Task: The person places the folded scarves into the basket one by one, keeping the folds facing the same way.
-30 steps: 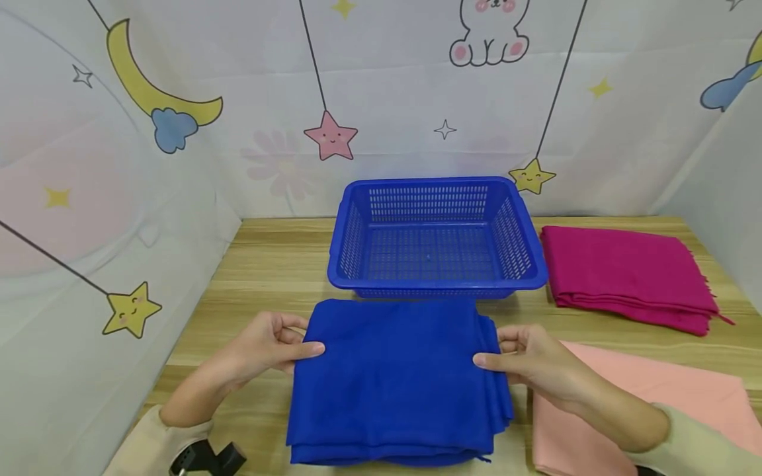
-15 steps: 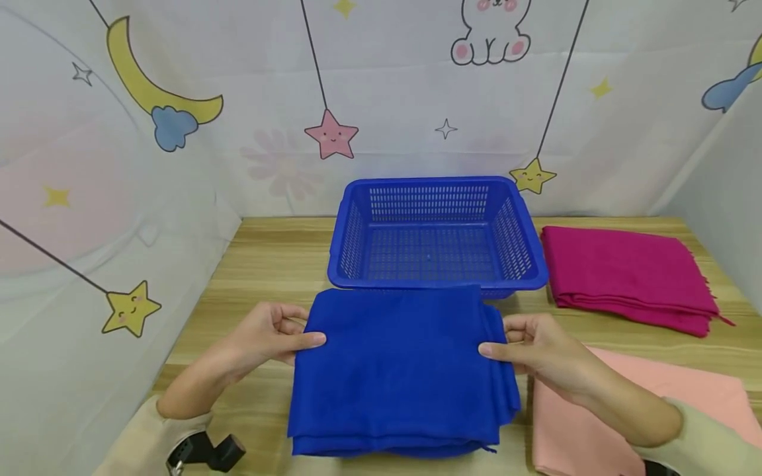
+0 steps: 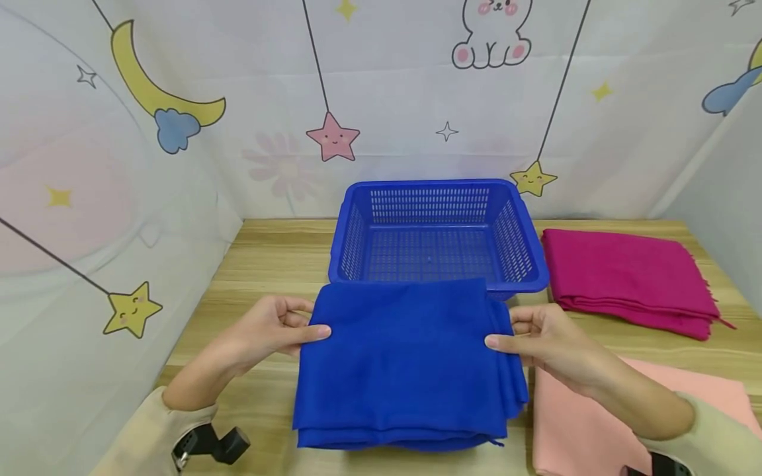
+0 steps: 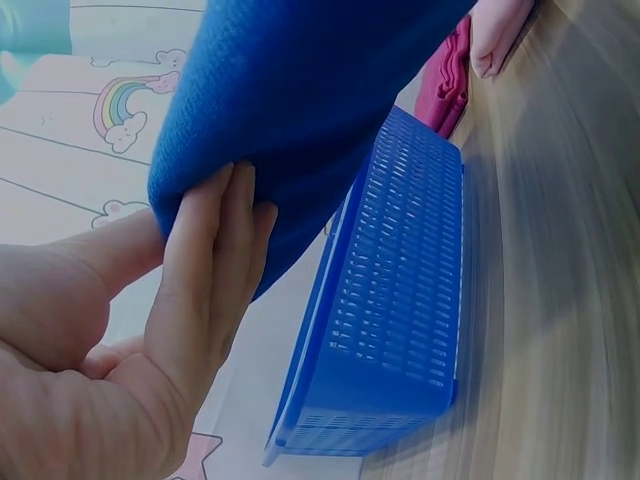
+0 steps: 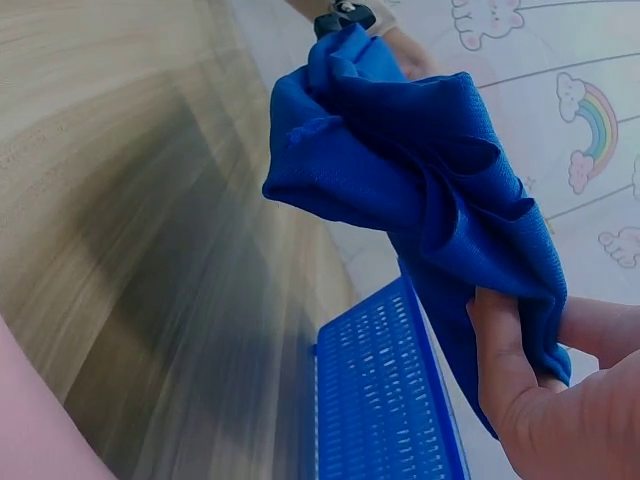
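The 2 hands hold a folded blue cloth [image 3: 405, 363] between them, each pinching a side edge. The left hand [image 3: 280, 330] has its thumb on top of the left edge, fingers beneath; the right hand [image 3: 544, 337] grips the right edge likewise, where several layers lie stepped. A short thread [image 3: 495, 441] hangs at the near right corner.

The blue cloth is off the tabletop [image 3: 268, 264], as the wrist views show. In the head view its far edge overlaps the near rim of a blue basket [image 3: 434, 182]; I cannot tell from there whether they touch. The basket stands upright near a printed sheet [image 3: 405, 79] with stars and a yellow moon [image 3: 137, 76].

Just right of the basket lies a folded magenta cloth [image 3: 631, 277], its right edge fringed. Nearer the person, a pink cloth [image 3: 571, 423] lies partly hidden behind the right forearm. A black device [image 3: 208, 444] sits at the left wrist, over a cream sleeve [image 3: 151, 433].
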Available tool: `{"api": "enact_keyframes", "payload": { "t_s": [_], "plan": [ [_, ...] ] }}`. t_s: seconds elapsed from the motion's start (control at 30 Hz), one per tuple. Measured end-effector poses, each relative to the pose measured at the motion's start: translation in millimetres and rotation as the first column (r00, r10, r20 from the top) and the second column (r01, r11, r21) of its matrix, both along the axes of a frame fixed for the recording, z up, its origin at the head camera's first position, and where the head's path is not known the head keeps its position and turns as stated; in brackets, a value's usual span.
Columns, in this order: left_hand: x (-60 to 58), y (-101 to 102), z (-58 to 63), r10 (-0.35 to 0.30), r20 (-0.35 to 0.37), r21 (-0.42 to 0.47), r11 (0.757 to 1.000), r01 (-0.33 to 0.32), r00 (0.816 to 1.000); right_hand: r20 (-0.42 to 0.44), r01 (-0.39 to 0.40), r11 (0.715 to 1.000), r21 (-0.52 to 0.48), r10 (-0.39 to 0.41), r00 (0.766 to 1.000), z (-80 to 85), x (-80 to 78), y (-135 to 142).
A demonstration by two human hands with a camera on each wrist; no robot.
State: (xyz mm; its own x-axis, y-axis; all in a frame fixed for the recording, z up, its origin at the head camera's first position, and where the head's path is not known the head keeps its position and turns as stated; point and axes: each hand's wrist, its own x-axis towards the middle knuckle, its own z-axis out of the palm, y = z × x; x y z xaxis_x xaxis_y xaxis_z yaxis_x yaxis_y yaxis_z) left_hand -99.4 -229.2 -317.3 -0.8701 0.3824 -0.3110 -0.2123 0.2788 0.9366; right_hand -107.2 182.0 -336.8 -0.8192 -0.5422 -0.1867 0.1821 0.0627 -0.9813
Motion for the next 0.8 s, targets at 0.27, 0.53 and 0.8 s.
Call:
{"api": "enact_keyframes", "payload": {
  "t_s": [0.27,0.53,0.8],
  "plan": [
    [-4.9,4,2.7,0.006,0.002,-0.003,1.0,-0.006,1.0,-0.009,0.002,1.0,0.016,-0.002,1.0,7.8,-5.7,4],
    [-10.8,7,4.7,-0.003,-0.006,-0.005,1.0,0.003,1.0,-0.014,0.012,0.998,0.062,-0.011,1.0,15.0,-10.7,7],
    [-17.9,10,6.0,-0.002,0.008,0.001,1.0,0.002,1.0,-0.008,0.034,0.996,0.083,-0.034,0.999,19.2,-15.7,10]
  ]
}}
